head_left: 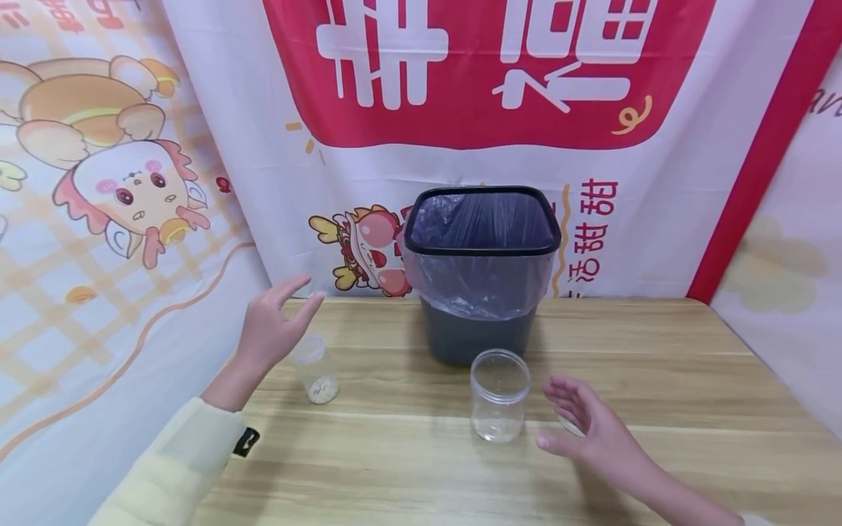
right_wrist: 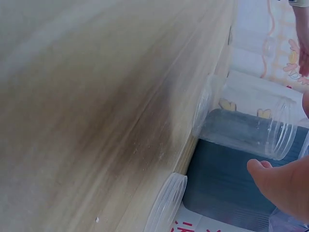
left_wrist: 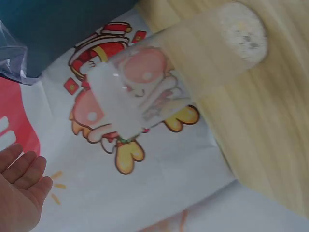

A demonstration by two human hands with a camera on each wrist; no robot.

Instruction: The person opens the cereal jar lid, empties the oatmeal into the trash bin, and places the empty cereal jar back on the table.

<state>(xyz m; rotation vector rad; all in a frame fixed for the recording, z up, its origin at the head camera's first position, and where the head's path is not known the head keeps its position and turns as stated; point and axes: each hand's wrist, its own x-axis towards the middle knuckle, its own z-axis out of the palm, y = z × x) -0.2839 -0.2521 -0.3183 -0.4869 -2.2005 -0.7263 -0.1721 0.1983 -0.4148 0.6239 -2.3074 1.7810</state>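
My left hand (head_left: 272, 325), fingers and thumb spread apart, hovers beside the top of a slim clear bottle (head_left: 318, 372). Pale flakes or grains cover the bottle's bottom, and a whitish cap (left_wrist: 113, 99) shows in the left wrist view. My right hand (head_left: 592, 431) holds nothing; its fingers are loosely bent just right of a wide clear plastic jar (head_left: 498, 416), with a gap between. That jar stands upright without a lid and looks empty. A clear round lid (right_wrist: 166, 205) lies on the table near it, mostly hidden by the right hand in the head view.
Behind the jar stands a dark bin (head_left: 476, 336) with a black rim and a translucent liner. Printed cloth (head_left: 368, 168) hangs along the table's back edge and sides. A small black item (head_left: 246, 442) is by the left sleeve. A white crumb (right_wrist: 97, 220) lies on the wooden table (head_left: 395, 467).
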